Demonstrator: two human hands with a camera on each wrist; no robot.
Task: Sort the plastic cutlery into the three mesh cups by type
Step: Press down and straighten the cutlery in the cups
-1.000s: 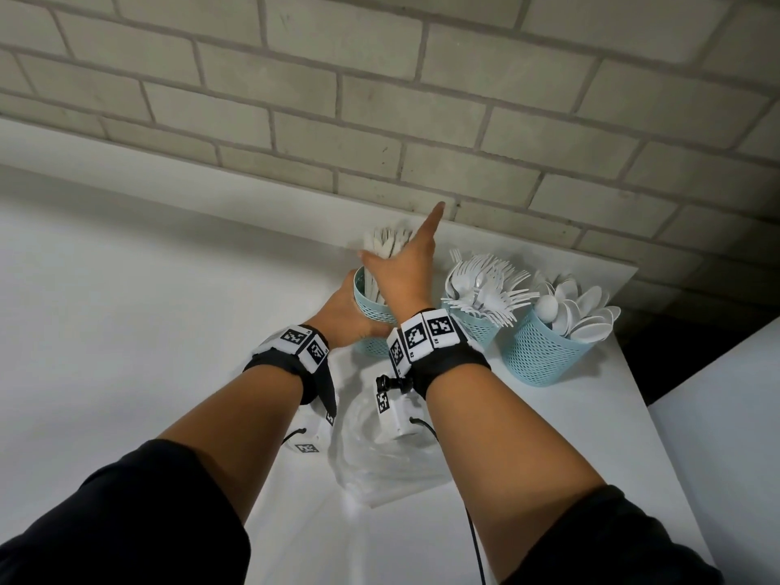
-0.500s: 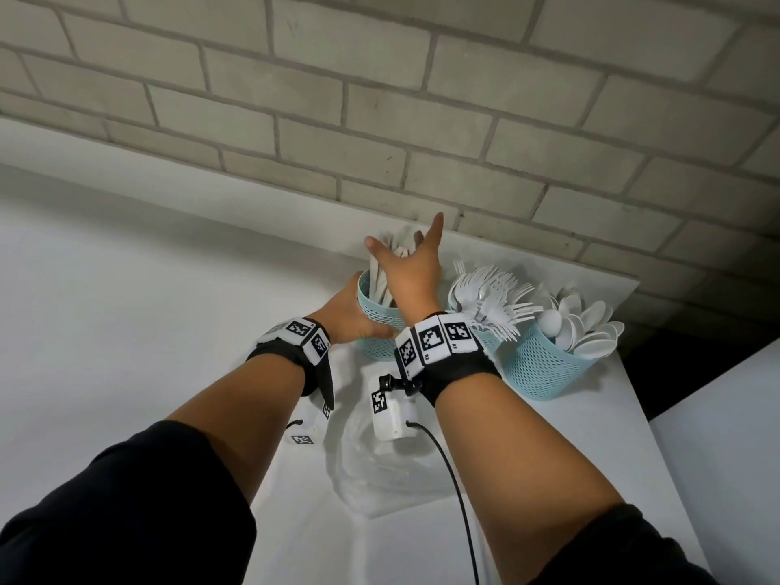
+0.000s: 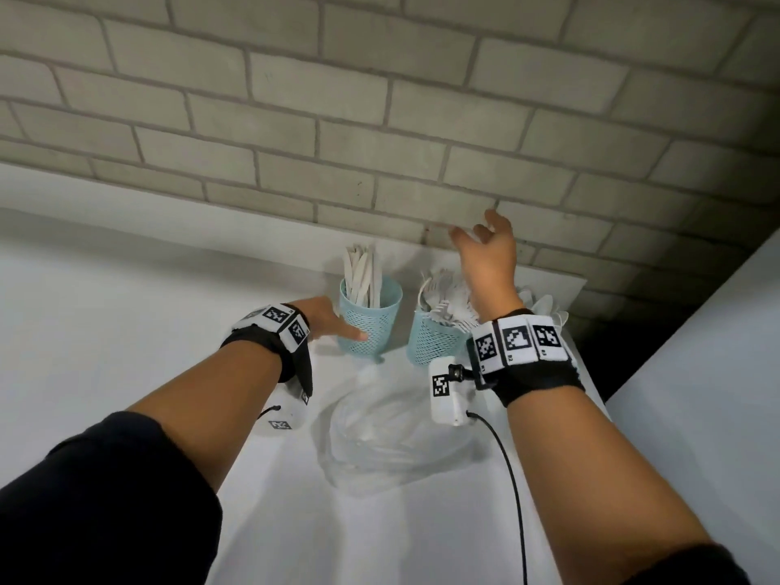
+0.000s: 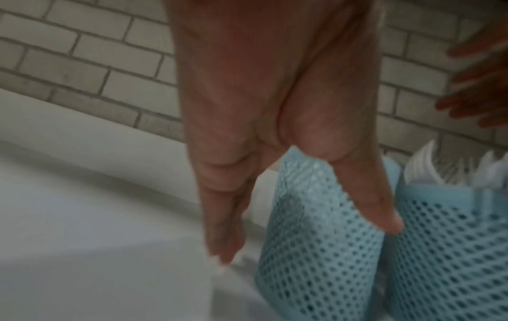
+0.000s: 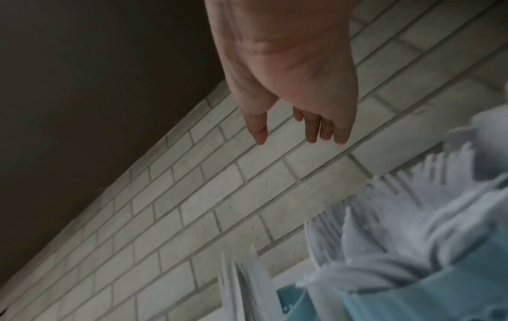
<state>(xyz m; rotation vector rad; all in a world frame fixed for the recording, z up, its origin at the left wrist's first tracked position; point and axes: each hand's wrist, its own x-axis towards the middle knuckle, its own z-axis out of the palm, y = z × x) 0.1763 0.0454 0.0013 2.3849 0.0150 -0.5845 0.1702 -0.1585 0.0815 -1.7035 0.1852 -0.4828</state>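
Teal mesh cups stand in a row at the back of the white surface [image 3: 105, 331], and from the head view we judge the sorting all but done: the knife cup [image 3: 370, 318] holds upright white knives [image 3: 362, 272], the fork cup [image 3: 434, 337] just beside it bristles with forks [image 3: 443, 297], and the third cup is mostly hidden behind our right wrist, only some white cutlery showing past it. Our left hand [image 3: 329, 320] lies open with straight fingers, the thumb tip touching the knife cup's wall; our right hand [image 3: 487, 259] hovers above the forks, fingers loose and holding nothing. A crumpled clear bag [image 3: 392, 441] lies in front of the cups, and we see no loose cutlery on it, so the next move probably calls only for a check that nothing is left. From the left wrist view, blurred, our left hand [image 4: 269, 108] points its fingers down beside the knife cup [image 4: 316, 249], thumb against the mesh, with the fork cup [image 4: 450, 249] close alongside. From the right wrist view, our right hand [image 5: 291, 82] hangs empty before the brick wall [image 5: 219, 206], well clear of the forks [image 5: 398, 212] below.
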